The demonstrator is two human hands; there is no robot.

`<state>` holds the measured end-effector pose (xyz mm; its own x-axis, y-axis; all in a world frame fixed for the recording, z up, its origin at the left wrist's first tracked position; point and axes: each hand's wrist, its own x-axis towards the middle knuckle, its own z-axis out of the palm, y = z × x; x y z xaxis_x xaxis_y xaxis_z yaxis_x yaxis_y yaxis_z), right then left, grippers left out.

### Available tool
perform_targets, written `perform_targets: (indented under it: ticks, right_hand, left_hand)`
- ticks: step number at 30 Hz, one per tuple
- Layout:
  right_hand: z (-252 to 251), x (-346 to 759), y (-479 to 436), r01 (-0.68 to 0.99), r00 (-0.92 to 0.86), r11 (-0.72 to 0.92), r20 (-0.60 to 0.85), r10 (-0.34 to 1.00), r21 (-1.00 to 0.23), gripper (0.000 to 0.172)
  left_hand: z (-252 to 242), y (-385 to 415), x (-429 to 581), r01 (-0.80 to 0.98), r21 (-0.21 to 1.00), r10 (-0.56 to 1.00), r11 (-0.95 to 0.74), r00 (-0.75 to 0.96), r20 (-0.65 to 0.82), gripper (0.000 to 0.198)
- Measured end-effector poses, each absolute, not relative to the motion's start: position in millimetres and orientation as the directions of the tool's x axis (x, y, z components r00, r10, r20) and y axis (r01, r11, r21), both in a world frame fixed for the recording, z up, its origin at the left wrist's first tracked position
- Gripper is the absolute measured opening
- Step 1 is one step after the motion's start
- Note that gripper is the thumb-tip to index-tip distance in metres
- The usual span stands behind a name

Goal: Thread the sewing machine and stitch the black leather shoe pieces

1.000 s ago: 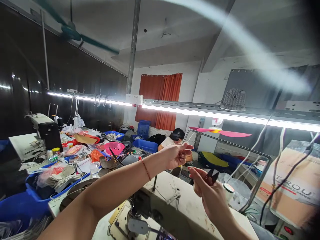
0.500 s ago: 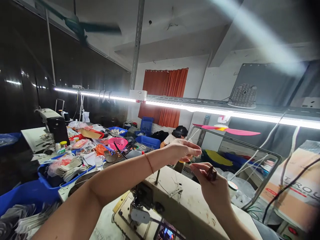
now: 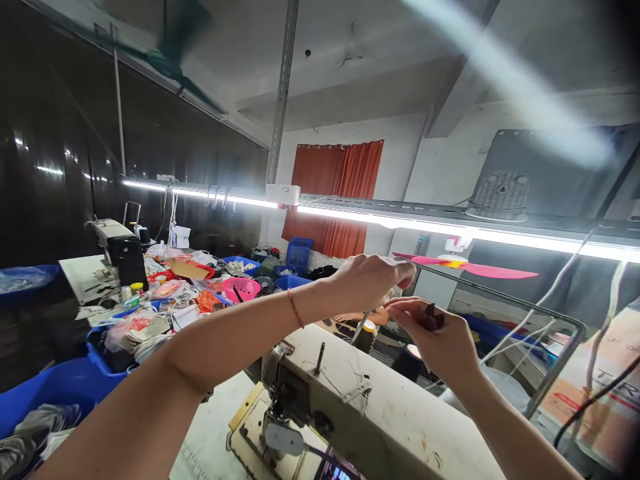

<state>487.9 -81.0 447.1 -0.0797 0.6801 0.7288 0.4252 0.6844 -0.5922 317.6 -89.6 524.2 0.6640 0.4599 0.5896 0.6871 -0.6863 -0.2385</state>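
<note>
Above the sewing machine [image 3: 390, 393], my left hand [image 3: 373, 280] is closed, its fingers bent down toward my right fingertips. What it pinches is too fine to make out. My right hand [image 3: 443, 337] is also closed, thumb and forefinger pressed together almost touching the left fingers. A small dark brown pointed piece [image 3: 434, 318] sticks out of its grip; its kind does not show. Below the hands, a thread cone with a yellow top [image 3: 369, 328] stands behind the machine, with a dark cone [image 3: 409, 360] beside it. A metal pin [image 3: 320, 358] rises from the machine's top.
A metal frame [image 3: 545, 373] and hanging cables stand at right, near a pink-bladed fan [image 3: 460, 265]. A lit tube [image 3: 350, 215] crosses ahead. Blue bins [image 3: 55, 383] and a cluttered table lie left. Part of another person's arm [image 3: 363, 317] shows behind my hands.
My hands have come together; a thin thread showed between them before. My left fingers have curled downward, and my right hand has shifted up and right. The view has turned slightly left.
</note>
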Motion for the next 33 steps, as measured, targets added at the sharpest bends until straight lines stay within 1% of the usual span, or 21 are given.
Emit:
perform_targets:
  ticks: [2,3,4,5,6,7,9,10,11,13,15,16,18,21,22,23,25,27,30,31,33]
  right_hand:
    - [447,488,-83,0.455,-0.035,0.686,0.758,0.651,-0.568,0.028]
    - [447,488,-84,0.467,-0.017,0.684,0.767,0.641,-0.561,0.027]
    - [446,488,-85,0.475,-0.001,0.679,0.771,0.637,-0.560,0.026]
    - [446,488,-85,0.476,0.014,0.672,0.769,0.639,-0.567,0.026]
    - [446,488,-85,0.471,0.029,0.660,0.758,0.651,-0.585,0.026]
    - [447,489,-85,0.455,0.045,0.645,0.739,0.672,-0.614,0.028]
    - [449,491,-83,0.379,0.065,0.607,0.674,0.736,-0.699,0.035]
    - [451,493,-83,0.320,0.063,0.583,0.631,0.773,-0.747,0.039]
    - [454,495,-82,0.252,0.050,0.557,0.585,0.809,-0.792,0.042]
    - [460,499,-80,0.121,0.002,0.495,0.499,0.867,-0.861,0.045]
    - [467,503,-79,0.039,-0.048,0.431,0.430,0.902,-0.901,0.044]
    - [470,505,-78,0.019,-0.067,0.405,0.403,0.913,-0.914,0.043]
    - [474,508,-75,0.006,-0.084,0.371,0.369,0.926,-0.929,0.043]
    - [473,509,-73,0.016,-0.081,0.365,0.362,0.928,-0.931,0.046]
    - [472,508,-72,0.027,-0.079,0.370,0.367,0.927,-0.929,0.047]
    - [470,508,-71,0.043,-0.068,0.380,0.377,0.924,-0.924,0.050]
    - [465,506,-68,0.084,-0.017,0.411,0.411,0.911,-0.908,0.059]
    - [460,504,-64,0.133,0.051,0.449,0.458,0.887,-0.884,0.065]
    - [453,505,-56,0.190,0.085,0.481,0.502,0.861,-0.856,0.067]
    - [451,506,-54,0.205,0.082,0.485,0.509,0.857,-0.850,0.068]
    - [448,505,-51,0.240,0.078,0.491,0.521,0.850,-0.837,0.069]
  left_hand:
    - [514,-84,320,0.691,-0.287,0.419,-0.663,0.661,0.623,0.016]
    - [508,-81,323,0.702,-0.285,0.405,-0.653,0.642,0.651,0.015]
    - [503,-77,327,0.714,-0.238,0.404,-0.659,0.602,0.689,0.014]
    - [497,-73,332,0.713,-0.130,0.422,-0.689,0.540,0.728,0.014]
    - [492,-67,337,0.678,0.038,0.466,-0.734,0.462,0.755,0.014]
    - [488,-61,344,0.591,0.251,0.536,-0.766,0.373,0.758,0.014]
    - [481,-49,355,0.263,0.665,0.714,-0.699,0.219,0.665,0.014]
    - [479,-43,360,0.069,0.791,0.787,-0.608,0.187,0.588,0.015]
    - [477,-38,363,-0.097,0.852,0.832,-0.514,0.184,0.523,0.019]
    - [475,-30,363,-0.289,0.864,0.851,-0.411,0.217,0.477,0.027]
    - [477,-28,358,-0.306,0.843,0.804,-0.443,0.281,0.524,0.029]
    - [479,-28,354,-0.249,0.834,0.771,-0.493,0.319,0.551,0.028]
    - [486,-32,346,-0.036,0.774,0.695,-0.633,0.413,0.588,0.020]
    - [495,-41,339,0.279,0.531,0.593,-0.800,0.502,0.629,0.011]
    - [497,-43,339,0.328,0.477,0.578,-0.815,0.506,0.640,0.011]
    - [497,-46,339,0.354,0.469,0.587,-0.809,0.494,0.641,0.011]
    - [498,-49,339,0.359,0.553,0.659,-0.752,0.435,0.613,0.010]
    - [499,-52,336,0.291,0.696,0.750,-0.657,0.351,0.561,0.006]
    - [505,-57,324,-0.008,0.892,0.851,-0.452,0.296,0.433,0.007]
    - [507,-59,318,-0.135,0.921,0.862,-0.364,0.325,0.388,0.008]
    - [509,-62,307,-0.328,0.922,0.834,-0.208,0.433,0.342,0.012]
